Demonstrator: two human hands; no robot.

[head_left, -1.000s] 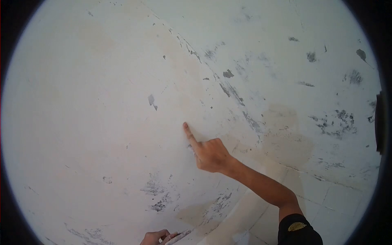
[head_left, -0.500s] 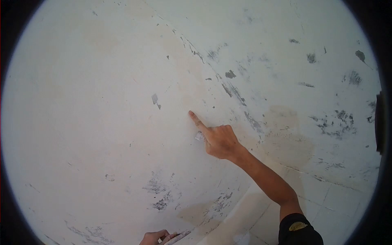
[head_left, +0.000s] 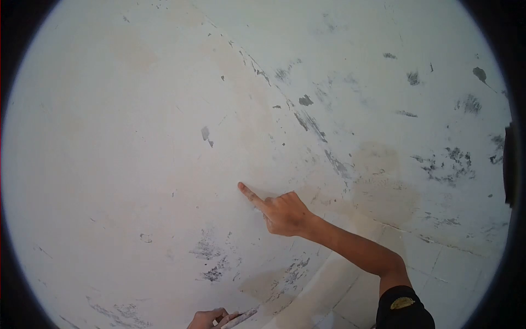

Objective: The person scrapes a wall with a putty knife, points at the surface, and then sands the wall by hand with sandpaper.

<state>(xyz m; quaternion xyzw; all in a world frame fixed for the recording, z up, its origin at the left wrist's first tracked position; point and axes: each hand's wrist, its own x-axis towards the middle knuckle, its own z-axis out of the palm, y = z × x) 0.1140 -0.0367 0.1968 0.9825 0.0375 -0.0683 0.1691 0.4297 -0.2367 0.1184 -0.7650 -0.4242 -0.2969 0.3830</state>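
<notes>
My right hand (head_left: 286,214) points at a worn white wall (head_left: 137,109). Its index finger is stretched out with the tip at the plaster, while the other fingers are curled and partly hidden behind the back of the hand. The bare forearm comes in from the lower right out of a dark sleeve (head_left: 405,308) with a gold patch. At the bottom edge my left hand (head_left: 205,319), cut off by the frame, is closed on a thin, flat scraper (head_left: 240,318) with pale smears.
Grey scuffs and chipped spots (head_left: 213,257) mark the wall around both hands. A cracked seam (head_left: 312,126) runs diagonally down to the right, past beige damp-looking patches (head_left: 378,175). Pale tiles (head_left: 422,263) lie at lower right. A dark object (head_left: 509,164) stands at the right edge.
My right hand has slid down and slightly left along the wall, its index finger still stretched out. My left hand has stayed in place with the scraper.
</notes>
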